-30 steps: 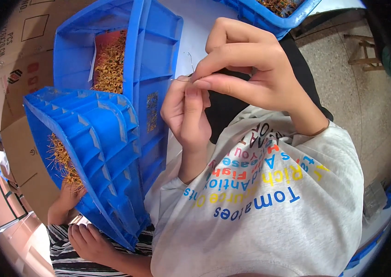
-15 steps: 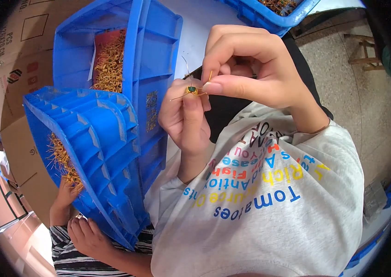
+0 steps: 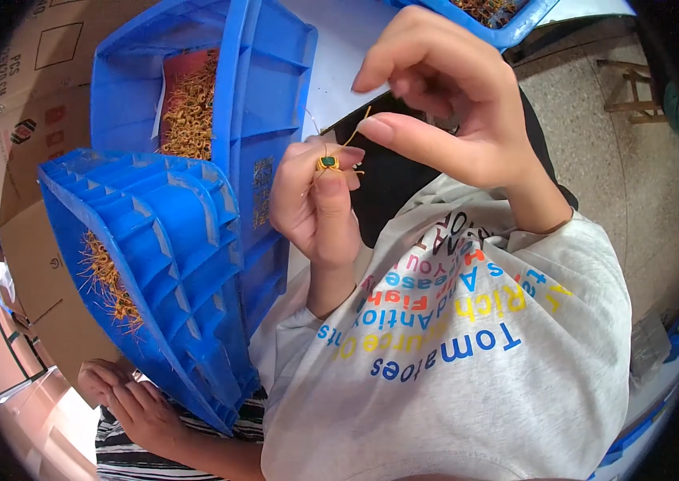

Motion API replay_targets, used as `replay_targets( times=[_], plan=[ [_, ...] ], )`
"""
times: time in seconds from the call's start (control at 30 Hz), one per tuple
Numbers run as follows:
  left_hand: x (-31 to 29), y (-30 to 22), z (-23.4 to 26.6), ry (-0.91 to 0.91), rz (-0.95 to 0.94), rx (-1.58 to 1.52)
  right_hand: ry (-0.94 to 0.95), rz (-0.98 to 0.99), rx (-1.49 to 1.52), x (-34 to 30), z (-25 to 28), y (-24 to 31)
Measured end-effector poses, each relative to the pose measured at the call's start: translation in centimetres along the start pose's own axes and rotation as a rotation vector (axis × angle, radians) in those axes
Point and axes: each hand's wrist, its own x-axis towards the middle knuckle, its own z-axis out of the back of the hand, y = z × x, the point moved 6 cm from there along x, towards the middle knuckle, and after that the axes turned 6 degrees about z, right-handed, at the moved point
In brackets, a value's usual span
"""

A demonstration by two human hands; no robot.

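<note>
Between the thumb and fingers of my left hand point(image 3: 325, 216) is a small wire-wound coil point(image 3: 328, 163), with a dark green core and yellow-gold wire around it. Thin wire ends stick out from it, one slanting up to the right. My right hand point(image 3: 460, 120) is just right of and above the coil, its thumb and index finger apart. The thumb tip is close beside that slanting wire end; whether they touch I cannot tell. The remaining fingers of the right hand are curled and partly hidden.
Left of my hands, a blue bin point(image 3: 263, 104) holds many gold coils point(image 3: 191, 108). A tilted blue bin point(image 3: 171, 232) nearer me has more coils point(image 3: 107, 276). Another person's hands point(image 3: 135, 401) are below it. A third blue bin point(image 3: 508, 34) stands far off; cardboard point(image 3: 34, 264) lies left.
My right thumb and index finger have parted from their pinch on the wire end, which now slants upward. The other person's hand has left the nearer bin and moved down to their other hand.
</note>
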Motion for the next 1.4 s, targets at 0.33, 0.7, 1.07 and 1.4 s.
replay_targets(
  times=[0.33,0.7,1.07,1.4],
  plan=[
    [0.0,0.1,0.4,-0.192,-0.007,0.157,0.058,0.42,-0.086,-0.6,-1.1,1.4],
    [0.0,0.1,0.1,-0.107,-0.05,0.145,0.097,0.248,-0.15,0.1,-0.3,2.0],
    [-0.3,0.1,-0.5,0.033,0.014,0.151,0.112,-0.224,0.149,-0.6,0.4,-1.0],
    [-0.9,1.2,-1.1,0.087,0.184,0.015,0.174,-0.378,0.463,-1.2,-0.3,-1.8]
  ],
)
